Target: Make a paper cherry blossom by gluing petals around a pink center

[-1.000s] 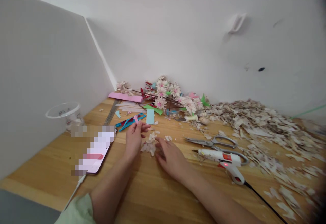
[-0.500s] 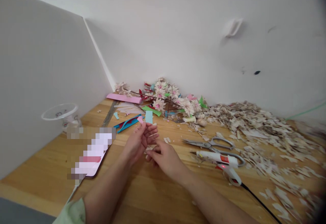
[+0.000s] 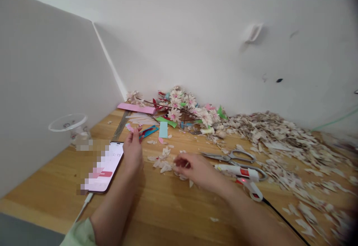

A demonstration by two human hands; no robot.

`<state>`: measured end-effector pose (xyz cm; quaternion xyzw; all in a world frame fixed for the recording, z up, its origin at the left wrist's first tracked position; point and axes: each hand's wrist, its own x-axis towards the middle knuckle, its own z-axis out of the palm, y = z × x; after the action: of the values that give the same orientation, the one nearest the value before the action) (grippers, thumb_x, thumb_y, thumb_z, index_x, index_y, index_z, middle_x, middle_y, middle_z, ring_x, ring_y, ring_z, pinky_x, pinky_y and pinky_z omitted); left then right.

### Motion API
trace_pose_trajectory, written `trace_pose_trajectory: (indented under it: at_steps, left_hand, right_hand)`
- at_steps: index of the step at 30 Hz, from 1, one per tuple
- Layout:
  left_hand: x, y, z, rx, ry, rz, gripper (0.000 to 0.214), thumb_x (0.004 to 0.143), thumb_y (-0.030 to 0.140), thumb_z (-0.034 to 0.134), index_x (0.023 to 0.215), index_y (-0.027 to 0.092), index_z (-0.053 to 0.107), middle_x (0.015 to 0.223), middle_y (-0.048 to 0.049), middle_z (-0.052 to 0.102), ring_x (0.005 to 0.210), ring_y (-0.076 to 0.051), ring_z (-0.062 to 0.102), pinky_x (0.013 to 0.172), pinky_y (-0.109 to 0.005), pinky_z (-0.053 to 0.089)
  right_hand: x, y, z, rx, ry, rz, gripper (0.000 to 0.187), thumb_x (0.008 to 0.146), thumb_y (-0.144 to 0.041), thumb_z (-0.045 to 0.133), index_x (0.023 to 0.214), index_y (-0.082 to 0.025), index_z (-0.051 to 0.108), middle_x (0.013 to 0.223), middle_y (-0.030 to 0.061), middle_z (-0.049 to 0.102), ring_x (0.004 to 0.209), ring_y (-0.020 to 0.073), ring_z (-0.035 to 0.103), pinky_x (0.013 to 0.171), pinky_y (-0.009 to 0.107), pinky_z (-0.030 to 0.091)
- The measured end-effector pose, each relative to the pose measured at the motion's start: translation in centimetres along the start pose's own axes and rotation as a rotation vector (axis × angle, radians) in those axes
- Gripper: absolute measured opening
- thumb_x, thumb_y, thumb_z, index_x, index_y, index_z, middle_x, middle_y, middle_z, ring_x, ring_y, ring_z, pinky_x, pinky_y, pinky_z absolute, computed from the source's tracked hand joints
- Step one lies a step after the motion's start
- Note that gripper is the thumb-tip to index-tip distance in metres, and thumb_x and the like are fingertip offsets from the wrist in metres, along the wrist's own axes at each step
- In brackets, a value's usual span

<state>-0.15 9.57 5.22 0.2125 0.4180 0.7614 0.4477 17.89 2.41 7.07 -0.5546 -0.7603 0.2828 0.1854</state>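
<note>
Head view: a white plastic glue gun with a red label [image 3: 233, 170] lies on the light wooden tabletop [image 3: 156, 216], its small red light [image 3: 243, 180] lit. Well to the left of the glue gun, the left hand [image 3: 132, 149] seems to pinch a thin pink paper strip [image 3: 129, 127] between thumb and fingertip. Just left of the glue gun's nozzle end, the right hand [image 3: 186, 164] has its fingers loosely curled beside a cluster of thin off-white petals [image 3: 165, 165]; whether it grasps one I cannot tell.

The likeliest trouble is a burn: the right wrist is close to the nozzle end, and the lit light suggests heat, so a careless pull could brush it. Silver metal scissors [image 3: 231, 157], just beyond the glue gun, could be snagged by the same movement. A quick sweep could also scatter the petals.

One clear plastic cup with a wide white rim [image 3: 67, 128] stands far left of the glue gun; something pale seems to be low inside, too indistinct to name.
</note>
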Motion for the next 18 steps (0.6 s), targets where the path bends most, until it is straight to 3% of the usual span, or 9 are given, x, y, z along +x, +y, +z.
trace_pose_trajectory:
  at_steps: [5, 8, 11, 14, 16, 18]
  left_hand:
    - [-0.2, 0.1, -0.1, -0.019, -0.072, -0.066, 0.033, 0.059, 0.044, 0.074, 0.069, 0.014, 0.063, 0.052, 0.0068, 0.05, 0.046, -0.004, 0.045, 0.051, -0.017, 0.041]
    - [-0.4, 0.2, -0.1, -0.014, -0.112, -0.095, 0.038, 0.054, 0.045, 0.076, 0.07, 0.013, 0.063, 0.049, 0.0078, 0.046, 0.042, -0.003, 0.04, 0.043, -0.014, 0.035]
    - [-0.6, 0.3, 0.0, -0.007, -0.146, -0.131, 0.039, 0.052, 0.044, 0.077, 0.07, 0.012, 0.064, 0.048, 0.0072, 0.047, 0.041, -0.002, 0.038, 0.039, -0.013, 0.029]
    - [-1.0, 0.2, 0.1, -0.002, -0.184, -0.185, 0.038, 0.051, 0.043, 0.078, 0.068, 0.011, 0.065, 0.047, 0.0066, 0.047, 0.04, -0.002, 0.037, 0.037, -0.013, 0.026]
    - [-1.3, 0.0, 0.2, -0.006, -0.207, -0.218, 0.039, 0.05, 0.043, 0.079, 0.069, 0.011, 0.066, 0.048, 0.0062, 0.047, 0.041, -0.002, 0.037, 0.037, -0.013, 0.026]
    - [-1.5, -0.1, 0.2, -0.014, -0.222, -0.243, 0.041, 0.048, 0.043, 0.08, 0.072, 0.011, 0.067, 0.05, 0.0057, 0.048, 0.043, -0.002, 0.039, 0.037, -0.012, 0.027]
  right_hand:
    - [6.1, -0.7, 1.9, -0.082, 0.15, 0.008, 0.023, 0.084, -0.006, 0.048, 0.102, -0.014, 0.061, 0.098, 0.0084, 0.068, 0.093, 0.0199, 0.062, 0.082, 0.036, 0.045]
    - [8.2, -0.5, 3.0, -0.097, 0.12, -0.02, 0.018, 0.087, -0.018, 0.054, 0.104, -0.015, 0.059, 0.102, 0.0054, 0.065, 0.095, 0.0193, 0.061, 0.084, 0.041, 0.047]
    - [8.2, 0.1, 3.5, -0.086, 0.062, -0.061, 0.021, 0.083, -0.014, 0.058, 0.104, -0.015, 0.059, 0.104, 0.0055, 0.065, 0.096, 0.0199, 0.062, 0.085, 0.041, 0.048]
    - [6.7, 1.0, 3.2, -0.037, 0.011, -0.103, 0.038, 0.073, 0.005, 0.05, 0.101, -0.019, 0.06, 0.1, 0.0032, 0.07, 0.093, 0.016, 0.064, 0.082, 0.031, 0.049]
    - [5.6, 1.8, 2.6, -0.005, 0.019, -0.104, 0.045, 0.071, 0.008, 0.043, 0.104, -0.019, 0.058, 0.101, 0.0022, 0.071, 0.092, 0.0121, 0.065, 0.08, 0.024, 0.049]
    - [4.8, 2.4, 2.0, -0.009, 0.065, -0.08, 0.043, 0.072, 0.006, 0.04, 0.105, -0.018, 0.056, 0.102, 0.0047, 0.07, 0.093, 0.0125, 0.065, 0.081, 0.025, 0.048]
